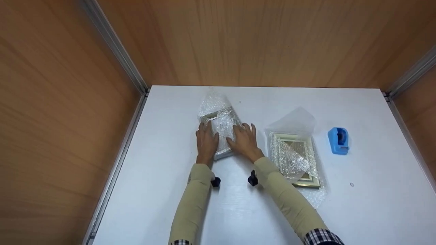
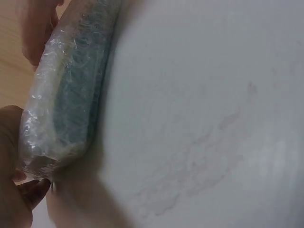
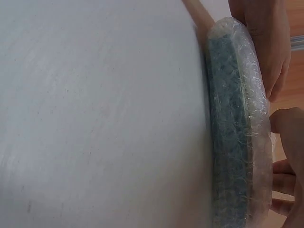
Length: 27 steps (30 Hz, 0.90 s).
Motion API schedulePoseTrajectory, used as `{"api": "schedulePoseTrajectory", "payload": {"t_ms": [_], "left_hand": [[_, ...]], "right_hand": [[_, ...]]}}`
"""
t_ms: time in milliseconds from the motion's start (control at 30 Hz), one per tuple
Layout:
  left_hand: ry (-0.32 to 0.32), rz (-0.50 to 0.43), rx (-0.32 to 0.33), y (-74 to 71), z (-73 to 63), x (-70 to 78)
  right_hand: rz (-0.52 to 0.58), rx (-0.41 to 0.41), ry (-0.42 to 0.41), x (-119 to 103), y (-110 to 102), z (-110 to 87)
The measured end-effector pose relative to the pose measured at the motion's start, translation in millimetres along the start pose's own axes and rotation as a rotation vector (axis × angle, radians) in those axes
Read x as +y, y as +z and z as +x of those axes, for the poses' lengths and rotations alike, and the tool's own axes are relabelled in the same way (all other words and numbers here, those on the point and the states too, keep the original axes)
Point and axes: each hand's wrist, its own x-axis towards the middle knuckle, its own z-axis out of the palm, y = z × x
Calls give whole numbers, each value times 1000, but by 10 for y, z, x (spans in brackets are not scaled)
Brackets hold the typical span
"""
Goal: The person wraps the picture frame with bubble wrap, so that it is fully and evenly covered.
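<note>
A silver-grey picture frame [image 1: 225,155], partly covered in clear bubble wrap [image 1: 226,126], lies tilted on the white table. At its left edge is my left hand [image 1: 206,142], the thumb over the wrap and the fingers along the side. My right hand [image 1: 246,141] holds the opposite edge, its thumb on top of the wrap. Loose bubble wrap sticks out past the far end. Both wrist views show the wrapped near side of the frame [image 2: 78,99], with plastic drawn around it.
To the right, a second picture frame [image 1: 308,183], cream and gold, lies on bubble wrap [image 1: 315,197] with a flap folded over it. A blue tape dispenser [image 1: 338,141] stands farther right. Wooden panels [image 1: 255,41] enclose the back and sides of the white table [image 1: 153,153].
</note>
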Motion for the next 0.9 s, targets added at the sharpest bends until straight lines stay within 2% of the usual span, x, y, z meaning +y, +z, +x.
{"api": "schedulePoseTrajectory", "payload": {"t_ms": [200,367,467,633,767,900], "left_hand": [[18,104,-3,21,57,20],[36,121,25,40,88,34],[26,134,15,40,105,41],[-8,139,-25,20,127,44],[-6,126,-35,-5,123,40],[-2,130,-37,-26,116,35]], "right_hand": [[-27,11,-15,20,59,-6],[-50,59,8,-56,85,-36],[-65,65,-32,-146,68,-74],[-58,-30,-123,-251,59,-144],[-48,-133,-118,-240,72,-161],[-6,-166,-147,-199,78,-144]]}}
